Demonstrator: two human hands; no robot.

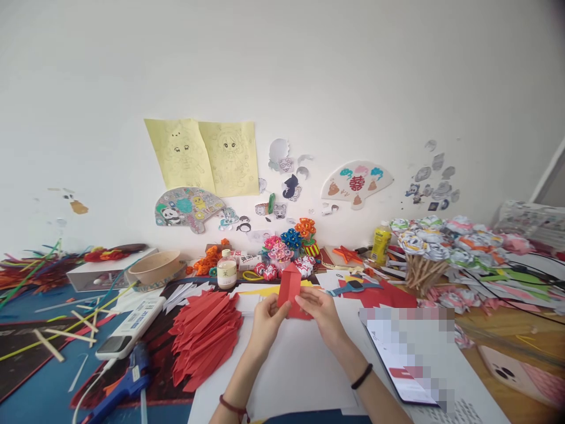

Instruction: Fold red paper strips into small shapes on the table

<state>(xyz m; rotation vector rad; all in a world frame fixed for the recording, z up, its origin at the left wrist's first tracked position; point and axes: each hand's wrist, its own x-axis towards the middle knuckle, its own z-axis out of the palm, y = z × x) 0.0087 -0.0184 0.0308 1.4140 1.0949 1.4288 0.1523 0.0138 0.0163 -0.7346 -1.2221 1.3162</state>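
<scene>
A folded piece of red paper [290, 287] is held up over the white sheet, its top end creased to a point. My left hand [270, 318] pinches its left edge, thumb in front and fingers behind. From the other side, my right hand [321, 311] grips its lower right part with thumb and fingers. A large pile of folded red paper pieces [205, 335] lies to the left of my hands. Under my forearms spreads a white paper sheet [304, 371].
At the left lie a blue glue gun [132, 380], a white power bank [131, 327] and wooden sticks [48, 344]. A bottle [226, 270] and paper flowers [280, 248] stand behind. Rightward are a tablet [388, 359], a phone [516, 371] and stick-stemmed paper flowers [424, 250].
</scene>
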